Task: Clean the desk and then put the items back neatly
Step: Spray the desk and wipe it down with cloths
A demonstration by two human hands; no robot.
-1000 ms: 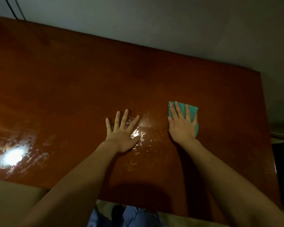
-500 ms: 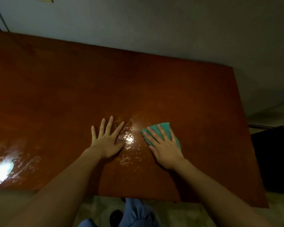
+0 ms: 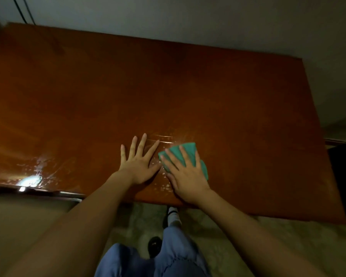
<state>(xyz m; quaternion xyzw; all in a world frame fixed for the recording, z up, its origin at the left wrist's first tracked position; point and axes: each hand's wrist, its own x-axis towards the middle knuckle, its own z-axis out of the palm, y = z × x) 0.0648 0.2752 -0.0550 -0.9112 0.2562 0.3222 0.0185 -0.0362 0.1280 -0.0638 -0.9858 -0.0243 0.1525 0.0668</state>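
A green cloth [image 3: 188,154] is pressed flat on the wet counter [image 3: 228,100] under the right hand [image 3: 185,172], its fingers [image 3: 185,157] spread wide; cloth shows at their twelve o'clock. The left hand [image 3: 137,166] is laid flat at nine o'clock, fingers splayed.

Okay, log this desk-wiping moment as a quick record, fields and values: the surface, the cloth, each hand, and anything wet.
surface: reddish-brown wooden desk, glossy
cloth: green cloth, flat on the desk near its front edge
right hand: fingers spread and straight, pressing the cloth down
left hand: flat on the bare wood, fingers spread, just beside the cloth
wet patch: droplets between and below the hands; more droplets by a bright glare at the front left edge
items on desk: none visible besides the cloth
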